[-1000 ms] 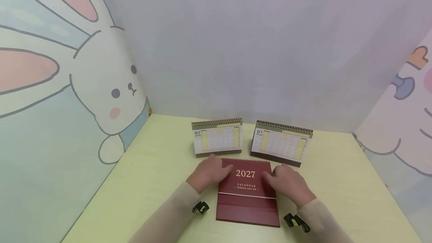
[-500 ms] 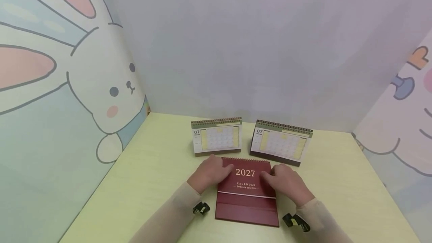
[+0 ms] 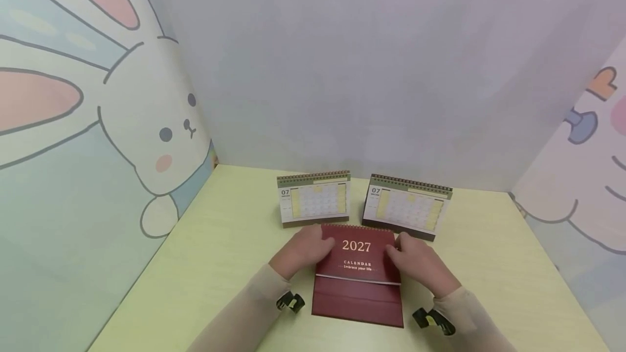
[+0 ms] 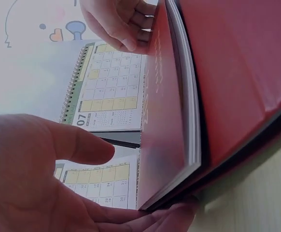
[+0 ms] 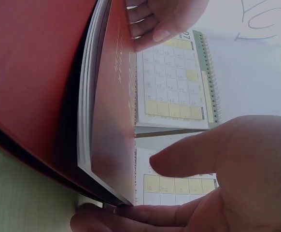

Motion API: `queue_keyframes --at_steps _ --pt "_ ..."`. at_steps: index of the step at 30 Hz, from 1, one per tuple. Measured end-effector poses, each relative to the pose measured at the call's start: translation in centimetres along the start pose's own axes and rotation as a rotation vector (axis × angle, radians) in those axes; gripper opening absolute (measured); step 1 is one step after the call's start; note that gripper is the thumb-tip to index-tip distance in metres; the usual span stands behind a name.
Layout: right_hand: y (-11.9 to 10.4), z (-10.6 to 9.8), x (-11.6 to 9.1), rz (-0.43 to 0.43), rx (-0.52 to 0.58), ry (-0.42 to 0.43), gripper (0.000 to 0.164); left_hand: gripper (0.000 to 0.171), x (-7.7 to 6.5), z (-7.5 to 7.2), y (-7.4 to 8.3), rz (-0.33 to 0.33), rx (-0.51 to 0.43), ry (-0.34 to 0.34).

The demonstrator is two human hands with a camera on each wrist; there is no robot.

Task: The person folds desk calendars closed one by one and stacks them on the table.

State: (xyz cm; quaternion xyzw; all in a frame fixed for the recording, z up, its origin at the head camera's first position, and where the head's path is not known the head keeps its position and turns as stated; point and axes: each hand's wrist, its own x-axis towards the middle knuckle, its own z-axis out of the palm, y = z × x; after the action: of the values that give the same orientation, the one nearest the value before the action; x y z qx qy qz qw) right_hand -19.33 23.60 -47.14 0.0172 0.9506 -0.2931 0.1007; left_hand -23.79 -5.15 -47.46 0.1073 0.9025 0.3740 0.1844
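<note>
In the head view, a dark red desk calendar (image 3: 357, 262) printed 2027 stands on the table between two hands, its base toward the person. My left hand (image 3: 304, 247) is at its left edge and my right hand (image 3: 419, 264) at its right edge. The left wrist view has the left thumb (image 4: 90, 149) raised off the cover, while the fingers touch the calendar's side edge. On the other side, the right thumb (image 5: 179, 157) also stands apart from the cover, its fingers along the edge with their tips bent behind it. A stack of white pages (image 4: 191, 96) shows between cover and stand.
Two white desk calendars with green tops stand behind the red one, the left one (image 3: 320, 200) and the right one (image 3: 408, 208), angled toward each other. A plain wall (image 3: 352, 69) rises behind the pale yellow table (image 3: 220, 249).
The red calendar has shifted slightly away from the person, closer to the two white ones. The right thumb has moved outward on the cover's edge. Both white calendars stay in place.
</note>
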Motion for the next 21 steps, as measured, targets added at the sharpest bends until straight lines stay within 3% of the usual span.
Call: queue_keyframes --at_steps 7,11,14,21 --pt "0.02 0.02 -0.25 -0.019 -0.003 -0.003 0.024 0.024 0.02 -0.04 0.12 -0.004 0.005 -0.005" --pt "0.02 -0.02 -0.29 -0.04 -0.001 0.001 0.024 0.024 -0.14 -0.15 0.24 0.044 -0.002 -0.014" --pt "-0.02 -0.15 -0.33 -0.041 -0.001 0.001 0.024 0.033 -0.19 -0.2 0.26 0.103 0.024 -0.01" --pt "0.19 -0.52 -0.34 -0.067 -0.036 0.02 0.02 0.045 -0.16 -0.32 0.12 0.159 0.049 -0.004"
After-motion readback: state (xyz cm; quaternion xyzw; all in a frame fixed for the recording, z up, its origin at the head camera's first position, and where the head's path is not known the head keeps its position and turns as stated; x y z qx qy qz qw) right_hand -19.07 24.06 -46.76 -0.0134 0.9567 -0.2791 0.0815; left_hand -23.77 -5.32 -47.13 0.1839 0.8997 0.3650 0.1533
